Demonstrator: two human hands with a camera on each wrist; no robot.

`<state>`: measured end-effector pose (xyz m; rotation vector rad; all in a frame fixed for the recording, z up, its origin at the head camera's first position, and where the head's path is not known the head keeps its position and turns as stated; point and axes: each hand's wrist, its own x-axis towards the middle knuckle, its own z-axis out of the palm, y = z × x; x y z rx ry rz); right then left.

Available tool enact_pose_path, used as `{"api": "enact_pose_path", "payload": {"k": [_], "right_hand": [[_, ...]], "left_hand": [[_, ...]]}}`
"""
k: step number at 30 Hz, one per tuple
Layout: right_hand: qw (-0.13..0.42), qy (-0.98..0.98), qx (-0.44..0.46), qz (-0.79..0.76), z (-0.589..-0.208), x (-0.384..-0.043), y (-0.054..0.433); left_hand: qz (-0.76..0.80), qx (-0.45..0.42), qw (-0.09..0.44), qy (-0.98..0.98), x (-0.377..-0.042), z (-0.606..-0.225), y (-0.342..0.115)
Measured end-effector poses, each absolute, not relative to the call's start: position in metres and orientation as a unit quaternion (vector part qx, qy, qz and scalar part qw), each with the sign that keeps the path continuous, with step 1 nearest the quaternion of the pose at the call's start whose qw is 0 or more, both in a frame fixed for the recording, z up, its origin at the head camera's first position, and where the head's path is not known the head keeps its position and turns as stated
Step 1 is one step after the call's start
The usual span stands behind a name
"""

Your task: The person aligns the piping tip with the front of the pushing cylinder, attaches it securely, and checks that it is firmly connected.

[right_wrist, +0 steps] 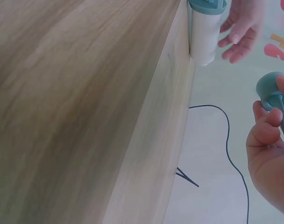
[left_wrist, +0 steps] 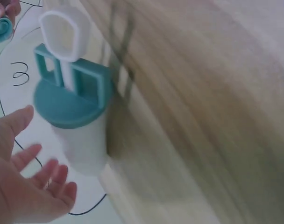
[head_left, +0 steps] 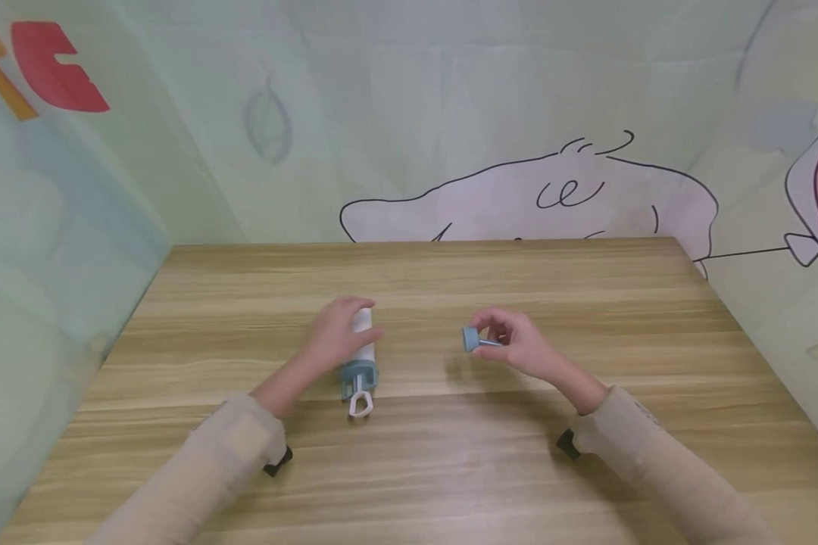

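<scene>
A white cylinder [head_left: 364, 350] with a teal cap [left_wrist: 69, 105] lies on the wooden table, a white loop handle [head_left: 361, 404] pointing toward me. My left hand [head_left: 332, 333] hovers at the cylinder's left side, its fingers and thumb spread about it. In the left wrist view a gap shows between those fingers and the white body. Off to the right, my right hand [head_left: 521, 348] pinches a small teal cup-shaped piece with a thin stem [right_wrist: 268, 86], raised above the table. The stem is partly hidden by the fingers.
The wood-grain table [head_left: 423, 469] reaches back to a pale printed cloth [head_left: 409, 113] that also hangs at both sides. Black bands [head_left: 569, 444] show at the sleeve cuffs.
</scene>
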<state>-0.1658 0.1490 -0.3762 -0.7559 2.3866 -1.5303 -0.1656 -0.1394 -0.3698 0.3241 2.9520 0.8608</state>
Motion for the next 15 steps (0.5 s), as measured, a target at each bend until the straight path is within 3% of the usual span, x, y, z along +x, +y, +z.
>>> {"api": "enact_pose_path", "payload": {"k": [15], "right_hand": [[0.108,0.813,-0.255,-0.513,-0.377,-0.166,0.149]], "left_hand": [[0.292,-0.001,0.044,0.955,-0.165,-0.387,-0.142]]}}
